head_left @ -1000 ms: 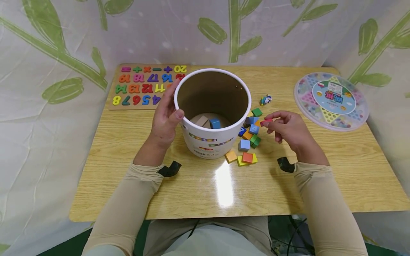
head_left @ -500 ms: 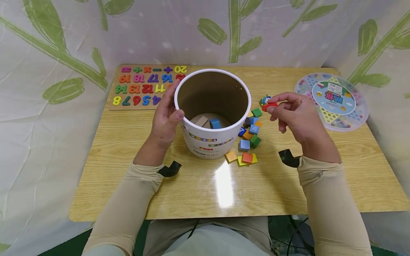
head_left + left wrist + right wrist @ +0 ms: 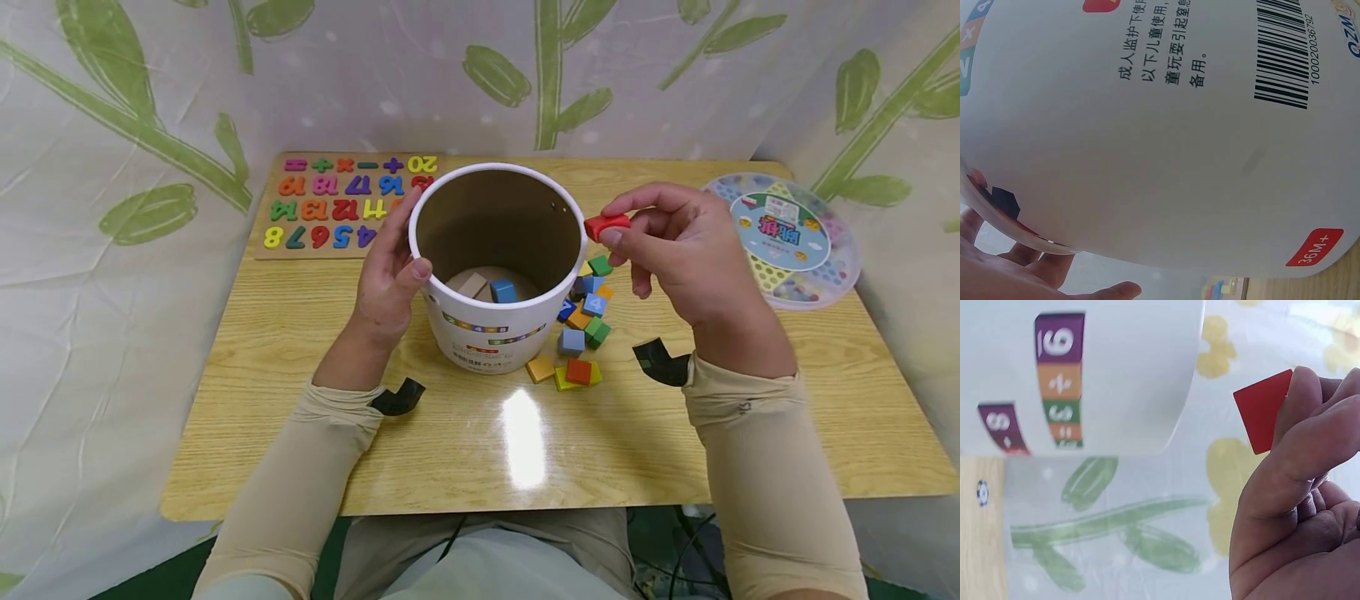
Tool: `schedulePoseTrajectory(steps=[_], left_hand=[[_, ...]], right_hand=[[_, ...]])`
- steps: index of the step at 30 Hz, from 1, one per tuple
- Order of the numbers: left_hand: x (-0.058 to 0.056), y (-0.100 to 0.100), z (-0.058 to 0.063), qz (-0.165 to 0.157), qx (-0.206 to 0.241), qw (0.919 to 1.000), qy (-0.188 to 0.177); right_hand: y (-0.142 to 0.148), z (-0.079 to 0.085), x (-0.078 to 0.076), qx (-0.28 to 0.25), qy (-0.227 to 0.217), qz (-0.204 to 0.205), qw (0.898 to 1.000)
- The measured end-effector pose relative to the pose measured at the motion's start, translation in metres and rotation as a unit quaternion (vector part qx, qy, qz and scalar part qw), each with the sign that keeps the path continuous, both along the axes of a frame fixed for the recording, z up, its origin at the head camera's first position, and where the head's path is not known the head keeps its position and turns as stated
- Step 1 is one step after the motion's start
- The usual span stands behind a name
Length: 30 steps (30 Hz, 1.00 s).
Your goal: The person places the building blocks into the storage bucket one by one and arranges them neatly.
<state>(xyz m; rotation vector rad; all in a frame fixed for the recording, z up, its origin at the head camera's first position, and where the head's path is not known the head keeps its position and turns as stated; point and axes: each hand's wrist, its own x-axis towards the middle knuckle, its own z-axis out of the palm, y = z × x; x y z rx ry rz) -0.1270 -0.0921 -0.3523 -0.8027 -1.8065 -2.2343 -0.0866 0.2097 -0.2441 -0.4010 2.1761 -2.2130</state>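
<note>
A white bucket [image 3: 495, 337] printed with coloured number strips stands upright on the table. My left hand [image 3: 386, 279] holds its left side, with the thumb at the rim and the fingers round the outer wall. Inside, on the bottom, lie a blue block [image 3: 503, 291] and a plain wooden block [image 3: 473, 285]. My right hand [image 3: 675, 246] pinches a red block [image 3: 606, 226] between thumb and fingers, just outside the right rim; a gap separates block and bucket in the right wrist view. Beside the bucket lie several loose blocks, among them a green one [image 3: 597, 332] and a light blue one [image 3: 572, 342].
A wooden number board [image 3: 330, 204] lies behind the bucket at the left, partly hidden by it. A round, clear-lidded game box [image 3: 783, 237] rests at the back right, partly behind my right hand. Patterned cloth [image 3: 420, 75] hangs beyond the wooden table [image 3: 420, 467].
My right hand, with the red block, has risen from the loose blocks, swung right, then come back left to the bucket's rim. The left hand and the bucket have stayed put.
</note>
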Motion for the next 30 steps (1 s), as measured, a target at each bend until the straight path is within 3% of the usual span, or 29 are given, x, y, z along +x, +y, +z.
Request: schedulePoseTrajectory(steps=[9, 23, 30], left_hand=[[0.001, -0.001, -0.001, 0.006, -0.009, 0.9999, 0.002], [0.0, -0.002, -0.002, 0.009, -0.011, 0.9999, 0.0], [0.0, -0.001, -0.002, 0.01, -0.012, 0.9999, 0.001]], right_hand=[[-0.016, 0.003, 0.001, 0.018, 0.029, 0.026, 0.999], [-0.019, 0.003, 0.003, 0.026, 0.016, 0.045, 0.999], [-0.011, -0.002, 0.002, 0.03, 0.018, 0.033, 0.999]])
